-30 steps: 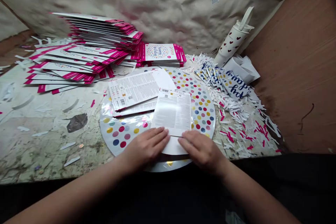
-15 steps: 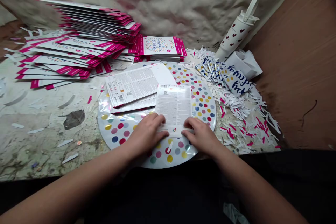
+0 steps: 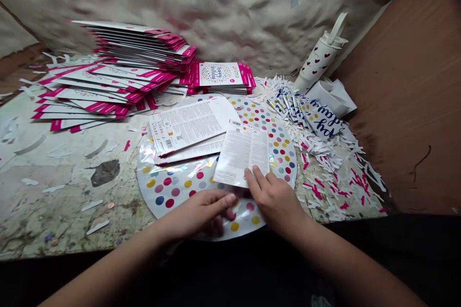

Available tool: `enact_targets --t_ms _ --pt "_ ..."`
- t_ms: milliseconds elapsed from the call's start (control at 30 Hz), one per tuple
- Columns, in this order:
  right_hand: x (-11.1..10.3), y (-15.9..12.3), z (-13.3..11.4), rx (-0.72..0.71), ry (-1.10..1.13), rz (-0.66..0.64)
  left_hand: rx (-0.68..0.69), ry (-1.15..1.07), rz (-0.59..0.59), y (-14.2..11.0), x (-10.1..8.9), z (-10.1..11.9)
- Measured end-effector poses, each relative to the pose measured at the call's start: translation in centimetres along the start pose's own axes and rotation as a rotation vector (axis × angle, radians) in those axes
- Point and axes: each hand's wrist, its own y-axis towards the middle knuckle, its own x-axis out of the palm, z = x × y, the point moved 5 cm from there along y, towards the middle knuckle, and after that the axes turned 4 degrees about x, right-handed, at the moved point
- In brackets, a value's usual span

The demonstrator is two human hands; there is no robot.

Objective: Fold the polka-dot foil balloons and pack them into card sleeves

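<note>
1. Silver foil with bright dots makes up a round balloon [image 3: 169, 192], and it lies flat on the worktop [image 3: 61, 192] in my far-off view.
2. I see a white paper sheet [image 3: 241, 156] on the balloon. It sits tilted, near the middle.
3. Just to its left, a paper pile [image 3: 187, 129] also lies on the balloon, and the two touch.
4. The right hand [image 3: 275, 201] has its grip spread. Its fingertips [image 3: 254, 171] press on the low edge of the white paper sheet, and nothing is pinched.
5. The left hand [image 3: 196, 213] sits at the near edge of the balloon. Its fingers [image 3: 226, 199] reach over the foil, and some go out of sight. I cannot tell if this grip pinches the foil.
6. Behind the balloon are pink-edged packets [image 3: 133, 43] in a messy heap.
7. To the right, I see paper bits [image 3: 324, 153], a card with blue writing [image 3: 322, 117] and a white bottle with red hearts [image 3: 320, 55].
</note>
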Motion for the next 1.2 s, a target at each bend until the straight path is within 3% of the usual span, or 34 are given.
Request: enact_targets --t_ms 33,100,233,367,433,533,633,767,867,933,1000,1067,1133,1200 --pt "-0.7 -0.1 -0.5 -0.016 0.005 0.072 -0.025 -0.200 0.021 0.1 0.4 -0.4" --pt "-1.7 -0.5 -1.7 -0.059 0.022 0.196 -0.009 -0.457 0.184 0.7 0.2 -0.9" --pt "-2.2 -1.1 -3.2 -0.042 0.054 0.315 0.031 -0.628 0.423 1.4 -0.4 -1.5" --pt "-2.2 -1.4 -2.9 -0.016 0.127 0.325 0.135 -0.806 0.358 1.4 -0.2 -0.9" --pt "-2.2 -1.2 -2.0 0.012 0.299 0.246 0.191 -0.703 0.342 1.0 -0.5 -0.6" --pt "-1.9 0.0 -0.3 0.191 0.681 0.062 0.219 -0.381 0.394 0.4 -1.3 -0.2" --pt "-1.3 1.6 0.4 0.317 0.873 0.009 0.268 -0.162 0.424 0.1 -1.5 0.5" --pt "-0.3 1.9 1.7 0.320 0.973 -0.031 0.313 -0.118 0.459 0.1 -1.9 0.9" --pt "-0.2 0.1 5.0 0.420 0.705 -0.139 0.362 0.033 0.523 -0.4 -2.7 1.5" --pt "-2.2 -0.8 7.7 0.500 0.456 0.012 0.423 0.333 0.566 -1.2 -2.9 2.8" --pt "-5.3 -0.9 8.9 0.453 0.412 0.282 0.591 0.660 0.526 -2.1 -2.2 5.2" --pt "-7.6 0.0 8.4 0.215 0.626 0.392 0.827 0.808 0.464 -3.4 -1.5 7.8" --pt "-8.6 1.3 7.7 0.029 0.962 0.403 0.985 0.730 0.472 -4.6 -2.0 9.9" --pt "-8.0 2.6 7.6 0.059 1.266 0.436 1.014 0.610 0.486 -5.2 -3.2 11.1"
